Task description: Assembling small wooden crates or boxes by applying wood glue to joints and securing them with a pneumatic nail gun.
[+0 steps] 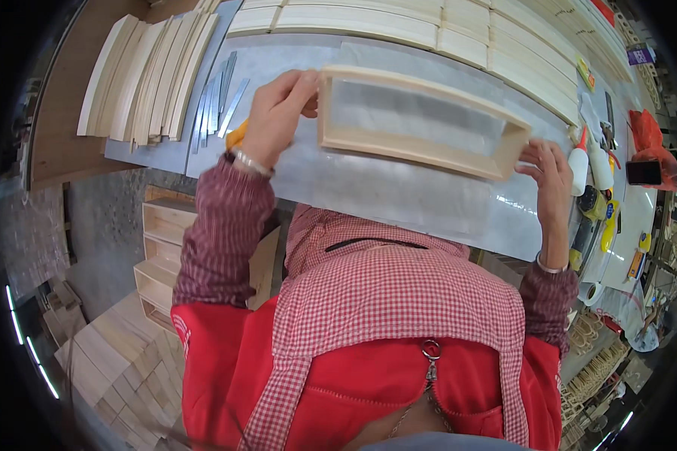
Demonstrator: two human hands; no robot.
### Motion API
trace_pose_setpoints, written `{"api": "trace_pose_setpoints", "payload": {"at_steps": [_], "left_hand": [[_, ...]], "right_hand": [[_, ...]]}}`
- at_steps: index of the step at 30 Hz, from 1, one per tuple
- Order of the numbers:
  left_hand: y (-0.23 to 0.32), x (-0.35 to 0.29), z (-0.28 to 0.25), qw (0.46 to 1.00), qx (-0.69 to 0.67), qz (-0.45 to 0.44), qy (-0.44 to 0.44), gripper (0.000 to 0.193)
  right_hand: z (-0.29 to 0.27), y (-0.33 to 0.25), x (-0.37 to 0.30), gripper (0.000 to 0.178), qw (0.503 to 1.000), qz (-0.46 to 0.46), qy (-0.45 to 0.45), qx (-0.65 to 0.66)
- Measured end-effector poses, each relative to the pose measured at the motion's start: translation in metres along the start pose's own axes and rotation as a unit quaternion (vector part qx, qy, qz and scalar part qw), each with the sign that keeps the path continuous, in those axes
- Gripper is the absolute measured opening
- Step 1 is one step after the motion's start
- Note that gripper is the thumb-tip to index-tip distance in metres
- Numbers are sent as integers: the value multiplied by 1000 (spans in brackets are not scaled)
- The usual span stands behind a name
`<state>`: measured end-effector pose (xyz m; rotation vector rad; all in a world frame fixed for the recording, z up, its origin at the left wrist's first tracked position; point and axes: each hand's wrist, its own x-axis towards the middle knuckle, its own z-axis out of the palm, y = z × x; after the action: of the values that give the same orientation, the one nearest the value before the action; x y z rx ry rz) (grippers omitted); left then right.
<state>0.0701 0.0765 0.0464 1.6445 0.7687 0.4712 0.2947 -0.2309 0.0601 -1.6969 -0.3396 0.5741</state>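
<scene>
Wooden frame (pixel 406 154) held by its two ends above the counter (pixel 399 195)

A band of grey surface shows between the frame and the counter's near edge, which runs just in front of the person's checked apron (pixel 399 293). Beyond the frame, bundled wooden strips (pixel 376 22) line the far side. Room is tighter at the sides: thin metal strips (pixel 217 98) lie near the left hand (pixel 282 113), with stacked wooden slats (pixel 147 79) farther left, and a white bottle with a red tip (pixel 578 169) stands just beside the right hand (pixel 547 169).

The long, open frame slants, its right end nearer the body. The left hand, reaching farther forward, pinches its left end between thumb and curled fingers. The right hand pinches the opposite end, fingers bent, wrist below. Whether the frame's lower edge touches the counter cannot be told.
</scene>
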Motion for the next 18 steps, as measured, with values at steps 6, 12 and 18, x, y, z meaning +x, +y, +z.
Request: {"api": "trace_pose_setpoints", "payload": {"at_steps": [6,12,18], "left_hand": [[-26,11,11,999,-19,-46,-21,31],[-41,7,4,995,-54,-75,-43,30],[-56,-10,-2,993,-112,-33,9,25]], "right_hand": [[10,20,27,25,999,22,4,-29],[-38,34,29,30,958,-54,153,-237],[-145,75,11,40,802,-107,272,-521]]}}
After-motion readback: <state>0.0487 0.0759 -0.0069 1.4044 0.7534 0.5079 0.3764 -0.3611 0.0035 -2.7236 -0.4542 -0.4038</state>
